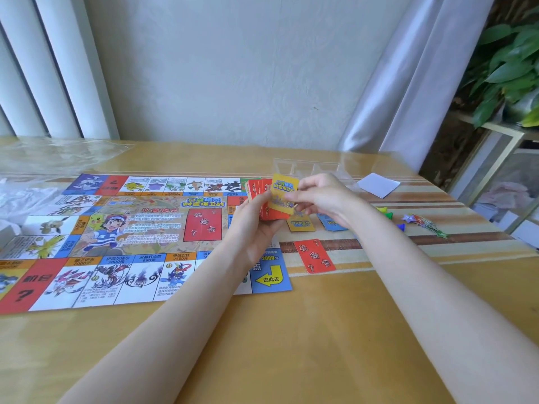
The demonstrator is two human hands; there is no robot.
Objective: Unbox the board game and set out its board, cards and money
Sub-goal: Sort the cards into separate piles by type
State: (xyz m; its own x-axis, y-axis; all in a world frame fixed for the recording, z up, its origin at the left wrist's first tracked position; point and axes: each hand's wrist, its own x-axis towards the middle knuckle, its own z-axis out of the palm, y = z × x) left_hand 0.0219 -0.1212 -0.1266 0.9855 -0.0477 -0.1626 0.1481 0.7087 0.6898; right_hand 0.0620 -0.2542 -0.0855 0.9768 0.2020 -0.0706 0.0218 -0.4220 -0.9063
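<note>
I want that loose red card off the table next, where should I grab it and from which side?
The red card lies flat on the table, clear of the board. Probably come from above on its near edge, slide it toward you and pinch that short edge, since flat cards offer nothing to grip.

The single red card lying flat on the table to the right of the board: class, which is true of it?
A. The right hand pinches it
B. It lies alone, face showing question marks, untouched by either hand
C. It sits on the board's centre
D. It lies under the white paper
B: the red card lies alone on the table beside the board, while both hands work cards above it.
</note>
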